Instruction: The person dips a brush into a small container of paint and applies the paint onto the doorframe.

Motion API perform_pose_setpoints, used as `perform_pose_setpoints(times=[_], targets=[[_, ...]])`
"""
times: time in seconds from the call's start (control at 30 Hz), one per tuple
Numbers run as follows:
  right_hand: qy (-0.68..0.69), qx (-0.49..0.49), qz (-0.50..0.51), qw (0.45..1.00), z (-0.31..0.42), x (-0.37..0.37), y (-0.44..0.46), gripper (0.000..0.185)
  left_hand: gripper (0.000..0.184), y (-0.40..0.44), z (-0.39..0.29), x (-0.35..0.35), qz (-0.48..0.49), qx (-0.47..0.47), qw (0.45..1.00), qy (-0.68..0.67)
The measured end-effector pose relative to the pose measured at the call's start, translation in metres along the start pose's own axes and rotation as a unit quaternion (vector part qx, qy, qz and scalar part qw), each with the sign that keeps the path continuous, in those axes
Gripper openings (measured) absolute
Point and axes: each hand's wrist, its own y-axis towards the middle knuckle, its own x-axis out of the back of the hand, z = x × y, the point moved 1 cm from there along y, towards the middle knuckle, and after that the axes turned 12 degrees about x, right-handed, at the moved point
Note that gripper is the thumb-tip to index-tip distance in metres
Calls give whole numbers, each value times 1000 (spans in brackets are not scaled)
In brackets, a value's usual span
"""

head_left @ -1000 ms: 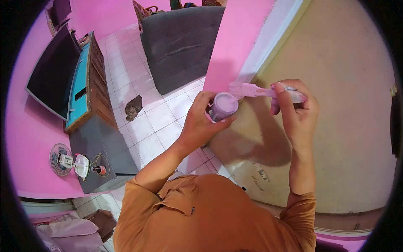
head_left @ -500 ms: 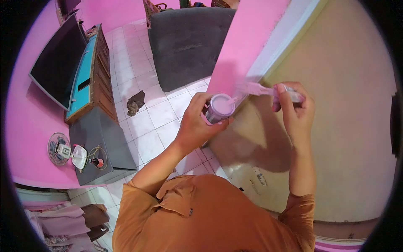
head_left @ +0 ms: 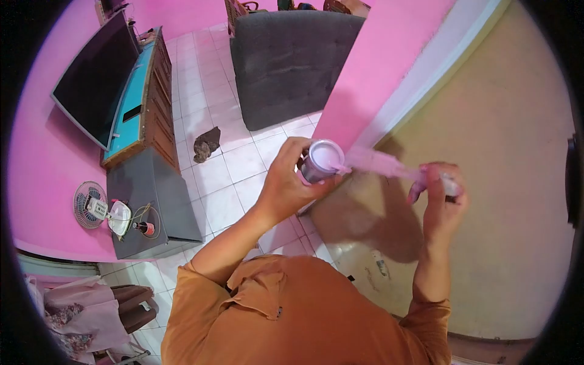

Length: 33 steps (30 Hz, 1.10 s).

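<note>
My left hand (head_left: pixel 291 179) is wrapped around a small open can (head_left: pixel 321 163) of pale pink paint, tilted so its inside shows. Pink paint marks the can's rim on the right. In my right hand (head_left: pixel 441 194) is the handle of a paintbrush (head_left: pixel 383 163), its bristles coated pink and pointing left. The brush is blurred, and its tip is close to the can's right rim; contact cannot be made out. Behind the brush stands the white door frame (head_left: pixel 420 73) beside a pink wall edge (head_left: pixel 371 67).
A dark grey upholstered piece (head_left: pixel 292 67) stands ahead. On the left are a television (head_left: pixel 100 79), a blue-topped cabinet (head_left: pixel 135 91), a grey cabinet (head_left: pixel 143 182) and a fan (head_left: pixel 90 205). A dark cloth (head_left: pixel 207 144) lies on the white tiles. A beige surface (head_left: pixel 486 152) fills the right.
The view has shifted, so the room's furniture sits further right. My right hand and the brush have moved a little lower and to the right, and the can is held beside the bristles as before.
</note>
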Motion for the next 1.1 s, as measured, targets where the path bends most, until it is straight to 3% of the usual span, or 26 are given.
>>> perform_pose_setpoints(times=[0.07,0.17,0.23,0.43,0.67,0.77,1.1], targets=[[-2,-14,-35,999,1,0,4,11,57,-1,-1,-1,6,4,1000,0],[0,-3,5,1000,-8,-2,17,10,57,0,-4,-1,13,5,1000,7],[24,37,82,996,-17,-5,21,10,58,-1,-1,0,27,25,999,-15],[-38,83,175,980,-24,-14,34,7,60,1,1,1,42,24,998,-28],[-29,45,181,982,-25,-16,37,7,60,2,1,4,41,4,999,-11],[-55,76,195,976,-22,-14,37,8,59,3,1,6,42,-9,999,-14],[-67,55,156,984,-9,-18,36,8,57,1,0,8,46,17,999,-15]])
